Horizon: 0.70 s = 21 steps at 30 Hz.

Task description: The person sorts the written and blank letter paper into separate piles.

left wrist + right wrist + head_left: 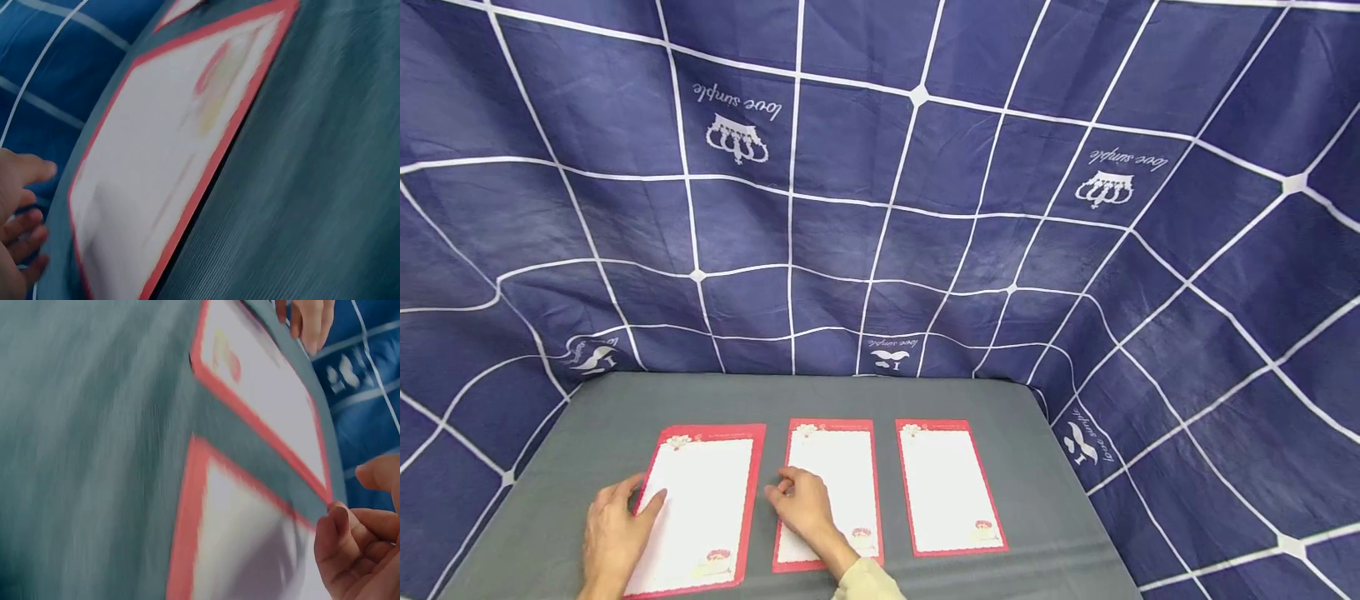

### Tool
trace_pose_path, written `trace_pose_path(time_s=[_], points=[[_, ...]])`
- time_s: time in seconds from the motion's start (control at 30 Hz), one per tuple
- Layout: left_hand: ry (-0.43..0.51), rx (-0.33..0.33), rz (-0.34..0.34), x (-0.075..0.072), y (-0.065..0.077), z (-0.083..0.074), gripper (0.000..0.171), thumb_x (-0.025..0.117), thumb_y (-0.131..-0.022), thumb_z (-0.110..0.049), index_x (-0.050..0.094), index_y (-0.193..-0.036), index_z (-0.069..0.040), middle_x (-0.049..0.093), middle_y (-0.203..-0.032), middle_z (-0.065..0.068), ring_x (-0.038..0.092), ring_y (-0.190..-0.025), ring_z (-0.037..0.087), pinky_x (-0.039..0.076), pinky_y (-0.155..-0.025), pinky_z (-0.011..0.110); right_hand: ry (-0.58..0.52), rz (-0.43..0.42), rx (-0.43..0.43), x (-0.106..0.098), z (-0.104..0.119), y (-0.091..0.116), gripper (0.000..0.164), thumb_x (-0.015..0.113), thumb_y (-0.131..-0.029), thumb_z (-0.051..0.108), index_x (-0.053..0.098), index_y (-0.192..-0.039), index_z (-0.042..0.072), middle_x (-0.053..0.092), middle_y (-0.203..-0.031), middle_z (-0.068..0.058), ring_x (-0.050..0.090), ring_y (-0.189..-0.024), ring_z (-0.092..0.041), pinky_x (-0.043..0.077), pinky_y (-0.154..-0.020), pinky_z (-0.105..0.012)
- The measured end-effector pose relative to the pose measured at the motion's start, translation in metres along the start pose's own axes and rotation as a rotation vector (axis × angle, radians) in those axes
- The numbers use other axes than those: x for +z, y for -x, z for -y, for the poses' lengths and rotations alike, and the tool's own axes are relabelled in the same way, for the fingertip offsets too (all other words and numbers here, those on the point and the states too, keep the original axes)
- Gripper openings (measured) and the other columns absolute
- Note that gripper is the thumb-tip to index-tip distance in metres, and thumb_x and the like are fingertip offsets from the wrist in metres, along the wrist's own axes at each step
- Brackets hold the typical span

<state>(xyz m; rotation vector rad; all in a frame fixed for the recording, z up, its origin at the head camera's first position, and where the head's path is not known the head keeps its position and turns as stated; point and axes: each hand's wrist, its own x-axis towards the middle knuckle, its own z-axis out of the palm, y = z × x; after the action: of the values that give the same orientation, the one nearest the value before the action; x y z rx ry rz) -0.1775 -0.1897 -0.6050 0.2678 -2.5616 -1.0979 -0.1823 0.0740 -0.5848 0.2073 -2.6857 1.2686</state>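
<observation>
Three white sheets with red borders lie side by side on the grey table. At the left sheet [703,492], apparently a stack with layered red edges, my left hand [615,529] is by its left edge, thumb over the white area. In the left wrist view the fingers of the left hand [24,231] look loosely bent, with nothing between them. Over the left part of the middle sheet [844,479] is my right hand [805,504]. Its fingers [337,528] curl loosely and hold nothing. The right sheet [947,492] lies untouched by either hand.
The grey cloth-covered table [1045,517] carries the sheets. Behind it and along the sides hangs a blue curtain [850,250] with white grid lines and printed crowns. Narrow strips of grey cloth separate the sheets.
</observation>
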Motion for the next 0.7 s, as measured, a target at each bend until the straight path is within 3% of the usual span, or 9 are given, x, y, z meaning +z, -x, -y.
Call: trace_pose_path(time_s=[0.13,0.27,0.33,0.43,0.57,0.7], points=[[0.090,0.164,-0.035,0.023,0.013,-0.030,0.033,0.078,-0.084,-0.011,0.068,-0.112,0.002,0.064,-0.105,0.020,0.058,-0.100,0.040,0.042,-0.084,0.054,0.114,-0.095,-0.057,-0.032,-0.027,0.002,0.031,0.076,-0.083,0.016,0.071,-0.109,-0.002,0.064,-0.076,0.005,0.053,-0.064,-0.001,0.046,-0.059,-0.020],[0.106,0.331,0.053,0.048,0.026,-0.057,0.036,0.082,-0.080,-0.013,0.070,-0.111,0.000,0.065,-0.110,0.015,0.058,-0.105,0.037,0.045,-0.086,0.053,0.249,-0.169,-0.084,-0.062,-0.061,0.011,0.043,0.078,-0.083,0.017,0.066,-0.119,-0.002,0.067,-0.096,-0.005,0.061,-0.081,-0.014,0.052,-0.069,-0.028],[0.106,0.413,0.139,0.059,0.030,-0.067,0.043,0.084,-0.079,-0.015,0.068,-0.116,0.002,0.062,-0.119,0.019,0.055,-0.113,0.040,0.045,-0.091,0.057,0.285,-0.162,-0.088,-0.075,-0.076,0.016,0.051,0.078,-0.084,0.020,0.062,-0.127,-0.001,0.065,-0.111,-0.009,0.062,-0.097,-0.022,0.054,-0.079,-0.036],[0.103,0.507,0.345,0.071,0.030,-0.079,0.059,0.084,-0.080,-0.021,0.061,-0.127,0.005,0.054,-0.136,0.023,0.046,-0.127,0.044,0.042,-0.097,0.062,0.275,-0.085,-0.084,-0.090,-0.096,0.021,0.060,0.077,-0.087,0.025,0.055,-0.136,-0.001,0.056,-0.132,-0.014,0.053,-0.121,-0.032,0.048,-0.096,-0.048],[0.099,0.604,0.623,0.077,0.025,-0.087,0.073,0.081,-0.082,-0.029,0.051,-0.138,0.007,0.041,-0.149,0.025,0.034,-0.139,0.045,0.034,-0.103,0.066,0.240,0.043,-0.092,-0.104,-0.116,0.027,0.066,0.073,-0.090,0.032,0.049,-0.143,0.000,0.046,-0.145,-0.017,0.044,-0.134,-0.036,0.041,-0.103,-0.055],[0.094,0.682,0.730,0.080,0.021,-0.090,0.080,0.078,-0.084,-0.036,0.046,-0.141,0.011,0.035,-0.152,0.028,0.029,-0.141,0.046,0.027,-0.107,0.064,0.226,0.147,-0.120,-0.111,-0.128,0.028,0.068,0.070,-0.092,0.037,0.047,-0.145,0.001,0.043,-0.151,-0.015,0.037,-0.140,-0.035,0.038,-0.106,-0.056]])
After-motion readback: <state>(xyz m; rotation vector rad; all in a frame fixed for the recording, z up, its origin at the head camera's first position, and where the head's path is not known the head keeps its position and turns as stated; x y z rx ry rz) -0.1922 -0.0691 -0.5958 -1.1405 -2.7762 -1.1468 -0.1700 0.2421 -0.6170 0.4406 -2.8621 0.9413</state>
